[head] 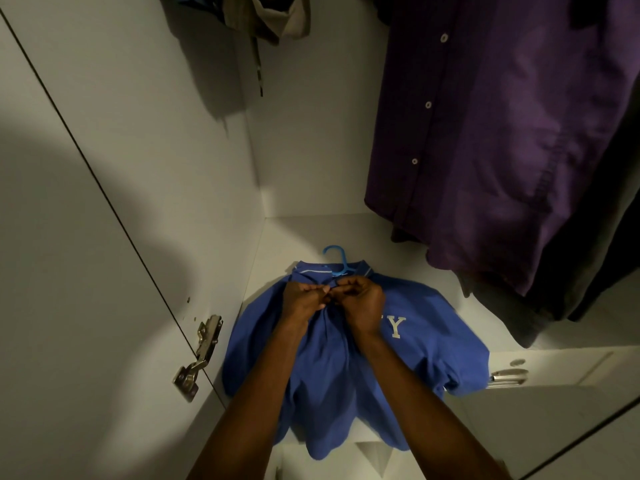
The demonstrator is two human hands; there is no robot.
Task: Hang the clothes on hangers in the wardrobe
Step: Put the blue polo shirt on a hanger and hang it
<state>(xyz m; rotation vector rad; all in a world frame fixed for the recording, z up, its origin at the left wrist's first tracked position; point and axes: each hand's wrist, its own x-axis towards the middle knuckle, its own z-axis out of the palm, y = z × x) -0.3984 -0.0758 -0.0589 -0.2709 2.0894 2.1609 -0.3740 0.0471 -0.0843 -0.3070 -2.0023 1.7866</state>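
A blue polo shirt [408,344] with a white letter Y lies front up on the white wardrobe shelf [398,237]. A light blue plastic hanger [337,259] is inside it, its hook sticking out past the striped collar. My left hand [303,301] and my right hand [363,303] meet just below the collar, and both pinch the shirt's placket where the button sits. The shirt's lower hem hangs over the shelf's front edge.
A purple button-up shirt [502,133] hangs at the upper right with dark garments behind it. A beige garment [270,19] hangs at the top. The open white door [86,168] with its metal hinge [199,355] stands at the left. A drawer handle [509,377] is at the right.
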